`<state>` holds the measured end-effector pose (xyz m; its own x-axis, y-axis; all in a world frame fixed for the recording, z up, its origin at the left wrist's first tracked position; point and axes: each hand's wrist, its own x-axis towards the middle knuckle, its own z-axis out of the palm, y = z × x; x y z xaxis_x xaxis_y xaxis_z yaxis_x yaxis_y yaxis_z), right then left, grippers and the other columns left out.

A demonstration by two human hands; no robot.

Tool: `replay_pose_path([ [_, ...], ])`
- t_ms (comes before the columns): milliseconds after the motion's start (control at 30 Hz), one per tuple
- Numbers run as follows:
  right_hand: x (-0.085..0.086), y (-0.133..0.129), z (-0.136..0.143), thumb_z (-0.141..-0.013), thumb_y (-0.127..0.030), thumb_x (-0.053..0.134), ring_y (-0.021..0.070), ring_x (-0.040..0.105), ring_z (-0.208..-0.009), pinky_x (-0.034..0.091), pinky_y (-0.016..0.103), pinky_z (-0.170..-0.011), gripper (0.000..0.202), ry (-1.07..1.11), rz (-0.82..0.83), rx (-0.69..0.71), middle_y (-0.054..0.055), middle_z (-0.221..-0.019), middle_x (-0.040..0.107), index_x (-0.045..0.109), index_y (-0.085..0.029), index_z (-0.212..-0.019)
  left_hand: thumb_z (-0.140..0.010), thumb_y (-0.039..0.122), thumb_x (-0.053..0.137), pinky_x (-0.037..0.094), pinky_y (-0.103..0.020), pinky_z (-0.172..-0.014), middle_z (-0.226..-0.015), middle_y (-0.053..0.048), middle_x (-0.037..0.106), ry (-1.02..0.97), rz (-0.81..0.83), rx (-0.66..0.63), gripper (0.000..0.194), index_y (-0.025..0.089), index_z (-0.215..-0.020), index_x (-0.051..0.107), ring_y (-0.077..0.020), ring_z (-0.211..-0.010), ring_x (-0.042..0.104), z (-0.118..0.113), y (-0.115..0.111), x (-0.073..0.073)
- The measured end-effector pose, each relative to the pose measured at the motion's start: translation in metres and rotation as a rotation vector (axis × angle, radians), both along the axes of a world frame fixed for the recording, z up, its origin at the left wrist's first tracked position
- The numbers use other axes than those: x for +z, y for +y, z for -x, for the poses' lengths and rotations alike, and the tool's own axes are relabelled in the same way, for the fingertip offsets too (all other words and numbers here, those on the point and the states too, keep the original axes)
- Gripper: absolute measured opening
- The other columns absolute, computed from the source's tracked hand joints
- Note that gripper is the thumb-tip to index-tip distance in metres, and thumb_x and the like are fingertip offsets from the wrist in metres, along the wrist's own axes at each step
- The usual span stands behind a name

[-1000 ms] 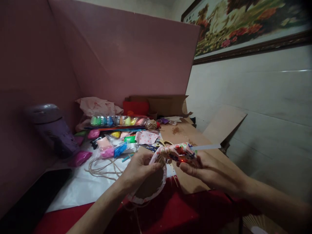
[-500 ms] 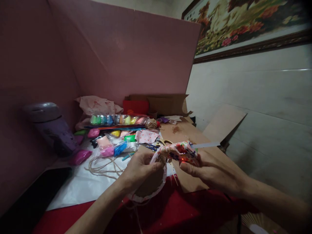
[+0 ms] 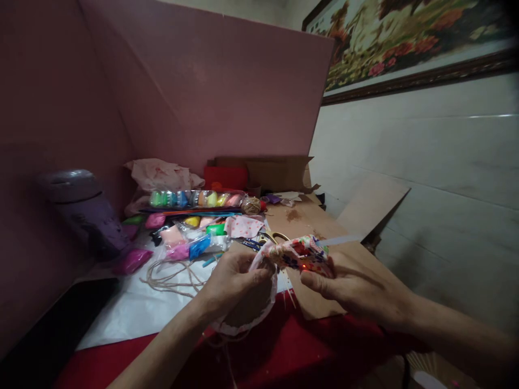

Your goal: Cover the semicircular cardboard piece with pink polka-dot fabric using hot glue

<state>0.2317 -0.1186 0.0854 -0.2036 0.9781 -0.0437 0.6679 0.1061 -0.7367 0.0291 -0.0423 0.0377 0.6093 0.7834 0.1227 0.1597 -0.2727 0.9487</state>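
My left hand (image 3: 231, 281) pinches the rim of a round brown cardboard piece (image 3: 252, 302) edged with pale gathered cloth. My right hand (image 3: 352, 286) is closed around a flower-patterned hot glue gun (image 3: 302, 251) with a small red light lit. A translucent glue stick (image 3: 338, 240) juts from its rear end. The gun's nozzle end points left, close to my left fingers and the cloth edge; whether it touches is hidden. Gold-handled scissors (image 3: 279, 236) lie just behind the gun. Twine hangs below the cardboard piece.
Loose twine (image 3: 172, 278) lies on a white sheet (image 3: 117, 319) at left, near several bagged coloured clay packs (image 3: 198, 246). A purple tumbler (image 3: 89, 216) stands at far left. Flat cardboard (image 3: 320, 302) covers the right side. A twine ball (image 3: 251, 205) sits farther back.
The hot glue gun and my right hand have shifted very slightly, and the glue stick sticks out a little less to the right. My left hand keeps its hold on the cardboard piece.
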Motion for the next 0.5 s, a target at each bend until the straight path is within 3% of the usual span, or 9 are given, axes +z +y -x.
replay_pose_path([
  [300, -0.0024, -0.0025, 0.0034, -0.080, -0.058, 0.045, 0.0092, 0.032, -0.050, 0.027, 0.023, -0.045, 0.043, -0.001, -0.044, -0.050, -0.004, -0.055, 0.037, 0.052, -0.017, -0.069, -0.073, 0.028, 0.056, 0.039, -0.027, -0.061, -0.070, -0.002, 0.061, 0.062, -0.034, 0.048, 0.021, 0.013, -0.082, 0.068, -0.0139, -0.063, 0.050, -0.0004, 0.0003, -0.0032],
  [500, 0.0027, -0.0033, 0.0027, -0.082, -0.057, 0.043, 0.0089, 0.031, -0.050, 0.027, 0.022, -0.045, 0.044, -0.086, -0.005, -0.029, -0.005, -0.057, 0.033, 0.042, -0.018, -0.062, -0.074, 0.027, 0.055, 0.038, -0.027, -0.062, -0.075, -0.004, 0.060, 0.039, -0.046, 0.019, 0.023, 0.012, -0.085, 0.068, -0.0139, -0.066, 0.050, -0.0006, 0.0002, -0.0003],
])
